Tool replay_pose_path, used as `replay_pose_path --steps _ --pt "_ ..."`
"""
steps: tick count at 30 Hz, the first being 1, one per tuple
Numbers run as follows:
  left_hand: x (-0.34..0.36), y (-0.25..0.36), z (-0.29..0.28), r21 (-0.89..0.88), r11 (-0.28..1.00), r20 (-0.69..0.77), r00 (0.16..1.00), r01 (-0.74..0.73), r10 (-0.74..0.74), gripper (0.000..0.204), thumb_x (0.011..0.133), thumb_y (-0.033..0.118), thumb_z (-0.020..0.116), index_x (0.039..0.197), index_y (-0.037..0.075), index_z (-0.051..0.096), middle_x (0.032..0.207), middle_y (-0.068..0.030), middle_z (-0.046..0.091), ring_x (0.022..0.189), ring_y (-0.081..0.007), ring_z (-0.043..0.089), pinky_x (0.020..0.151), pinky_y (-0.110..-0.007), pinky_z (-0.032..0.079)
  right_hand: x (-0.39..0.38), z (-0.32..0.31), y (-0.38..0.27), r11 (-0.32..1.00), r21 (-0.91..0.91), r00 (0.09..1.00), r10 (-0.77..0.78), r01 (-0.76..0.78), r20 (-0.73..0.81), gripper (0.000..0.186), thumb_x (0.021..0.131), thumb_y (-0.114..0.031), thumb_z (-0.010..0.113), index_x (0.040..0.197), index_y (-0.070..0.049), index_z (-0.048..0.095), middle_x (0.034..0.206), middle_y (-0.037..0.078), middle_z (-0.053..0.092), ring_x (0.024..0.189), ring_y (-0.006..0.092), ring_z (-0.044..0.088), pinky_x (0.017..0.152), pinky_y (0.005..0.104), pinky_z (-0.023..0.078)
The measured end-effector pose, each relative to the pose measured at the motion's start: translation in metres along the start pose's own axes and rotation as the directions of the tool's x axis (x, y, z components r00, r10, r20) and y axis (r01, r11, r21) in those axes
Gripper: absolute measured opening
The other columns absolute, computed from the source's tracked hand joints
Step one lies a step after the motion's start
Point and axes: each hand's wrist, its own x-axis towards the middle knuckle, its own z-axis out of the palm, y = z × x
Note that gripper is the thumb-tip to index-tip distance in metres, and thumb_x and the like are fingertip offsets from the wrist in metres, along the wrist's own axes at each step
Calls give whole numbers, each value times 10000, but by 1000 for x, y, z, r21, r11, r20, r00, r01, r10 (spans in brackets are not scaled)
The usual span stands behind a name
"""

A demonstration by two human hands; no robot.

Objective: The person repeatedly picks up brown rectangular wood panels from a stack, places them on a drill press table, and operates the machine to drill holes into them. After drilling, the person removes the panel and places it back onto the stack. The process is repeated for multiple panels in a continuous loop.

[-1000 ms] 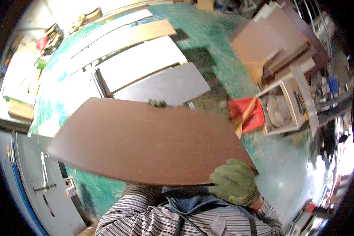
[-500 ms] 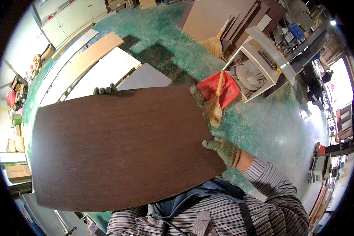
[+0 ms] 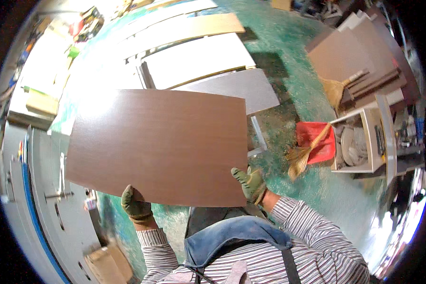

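A brown wood-grain board [image 3: 161,146] with slightly curved edges is held out in front of my body. My left hand [image 3: 136,204], in a green work glove, grips its near edge, thumb on top and fingers hidden beneath. At the right end my right hand [image 3: 252,185], gloved alike, holds the near corner with its thumb over the face. Just past the board's far edge lies a grey panel [image 3: 236,90], partly covered from view by the board. Farther off is a white panel [image 3: 203,59].
A red dustpan [image 3: 312,139] with a straw broom [image 3: 304,158] lies on the green floor at right, beside an open white box [image 3: 357,142]. Brown boards [image 3: 359,57] lean at the far right. A grey cabinet [image 3: 47,199] with a blue strip stands at left.
My left hand has gone from the board's far edge to its near edge. The board sits farther from my body, and the view has turned left.
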Motion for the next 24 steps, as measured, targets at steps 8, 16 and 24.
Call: replay_pose_path --steps 8,16,24 --pt "-59 7 -168 34 989 -373 916 -142 144 299 791 127 690 1065 13 725 1167 -123 715 1068 -281 681 940 -473 561 28 68 74 970 -238 963 107 -46 249 403 927 -372 728 999 23 688 887 103 720 792 158 626 725 361 522" --pt "-83 17 -270 121 971 -353 905 -206 236 314 878 152 623 1143 1 696 1198 -158 688 1114 -297 645 983 -474 523 52 72 96 804 -568 762 252 178 596 430 981 -472 602 1030 -53 685 831 156 691 696 279 631 657 403 520" --pt "-93 21 -262 110 981 -567 801 -159 193 342 828 164 668 1130 8 704 1176 -158 702 1061 -332 677 936 -489 563 147 58 116 882 -439 892 329 -172 309 540 923 -502 657 1079 14 661 1037 144 716 878 235 657 749 402 532"
